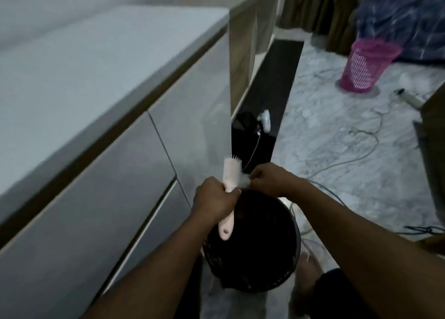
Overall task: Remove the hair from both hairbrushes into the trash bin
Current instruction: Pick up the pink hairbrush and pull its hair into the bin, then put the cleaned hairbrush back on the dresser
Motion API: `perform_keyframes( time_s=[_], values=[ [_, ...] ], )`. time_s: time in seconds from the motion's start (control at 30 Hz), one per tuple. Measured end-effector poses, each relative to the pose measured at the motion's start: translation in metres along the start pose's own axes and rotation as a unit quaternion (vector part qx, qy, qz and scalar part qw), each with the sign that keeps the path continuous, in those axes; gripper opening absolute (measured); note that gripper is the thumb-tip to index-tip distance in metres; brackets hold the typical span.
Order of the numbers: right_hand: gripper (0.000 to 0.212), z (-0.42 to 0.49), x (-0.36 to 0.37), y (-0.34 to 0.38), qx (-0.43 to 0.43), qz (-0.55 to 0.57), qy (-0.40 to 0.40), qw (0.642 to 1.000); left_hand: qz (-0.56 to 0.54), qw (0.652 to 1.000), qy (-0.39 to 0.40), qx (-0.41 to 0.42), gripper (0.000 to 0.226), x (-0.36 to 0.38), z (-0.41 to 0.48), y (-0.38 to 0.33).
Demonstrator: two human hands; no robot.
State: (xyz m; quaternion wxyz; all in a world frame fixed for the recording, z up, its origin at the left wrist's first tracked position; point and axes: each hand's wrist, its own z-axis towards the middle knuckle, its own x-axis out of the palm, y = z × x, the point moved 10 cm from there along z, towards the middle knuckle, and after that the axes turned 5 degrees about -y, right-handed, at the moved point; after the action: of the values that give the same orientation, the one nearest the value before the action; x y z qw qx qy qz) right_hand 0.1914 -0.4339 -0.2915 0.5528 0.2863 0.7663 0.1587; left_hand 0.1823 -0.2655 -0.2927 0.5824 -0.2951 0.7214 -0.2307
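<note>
Left hand (215, 202) grips a pale pink plastic hairbrush (229, 181); right hand (269, 178) pinches whitish fluffy hair (243, 180) over the round black trash bin (295, 224), marble floor (332, 135).

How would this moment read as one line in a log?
left hand: holds brush | right hand: pinching hair off bristles | position: over black bin | stage: first brush

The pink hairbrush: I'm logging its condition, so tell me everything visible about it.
The pink hairbrush looks like pale plastic, with a paddle head, short bristles facing right and a hole at the handle's end. The left hand wraps its handle, holding it upright above the black trash bin. The right hand pinches a whitish tuft of hair at the bristles.
</note>
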Motion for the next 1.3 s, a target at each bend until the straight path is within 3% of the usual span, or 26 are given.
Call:
perform_keyframes(
  time_s=[0.23,0.4,0.63,0.83,1.07,1.17,1.3],
  values=[
    [0.028,-0.093,-0.137,0.119,-0.095,-0.006,-0.094,0.991,0.019,0.989,-0.099,0.109,0.061,-0.145,-0.053,-0.113],
    [0.038,-0.162,-0.194,0.184,-0.137,-0.028,-0.131,0.982,0.032,0.972,-0.178,0.15,0.049,-0.236,-0.108,-0.157],
    [0.026,-0.221,-0.222,0.27,-0.205,-0.068,-0.158,0.964,0.081,0.941,-0.285,0.161,0.034,-0.333,-0.167,-0.18],
    [0.033,-0.239,-0.206,0.33,-0.248,-0.056,-0.142,0.957,0.103,0.925,-0.338,0.139,0.035,-0.396,-0.191,-0.152],
    [0.038,-0.23,-0.149,0.397,-0.291,-0.041,-0.105,0.95,0.12,0.911,-0.393,0.042,0.037,-0.466,-0.202,-0.059],
    [0.03,-0.222,-0.111,0.42,-0.303,-0.036,-0.085,0.949,0.12,0.914,-0.389,-0.001,0.038,-0.482,-0.199,-0.01],
    [0.036,-0.21,-0.052,0.44,-0.308,-0.036,-0.06,0.949,0.138,0.915,-0.375,-0.057,0.037,-0.482,-0.195,0.05]
  ],
)
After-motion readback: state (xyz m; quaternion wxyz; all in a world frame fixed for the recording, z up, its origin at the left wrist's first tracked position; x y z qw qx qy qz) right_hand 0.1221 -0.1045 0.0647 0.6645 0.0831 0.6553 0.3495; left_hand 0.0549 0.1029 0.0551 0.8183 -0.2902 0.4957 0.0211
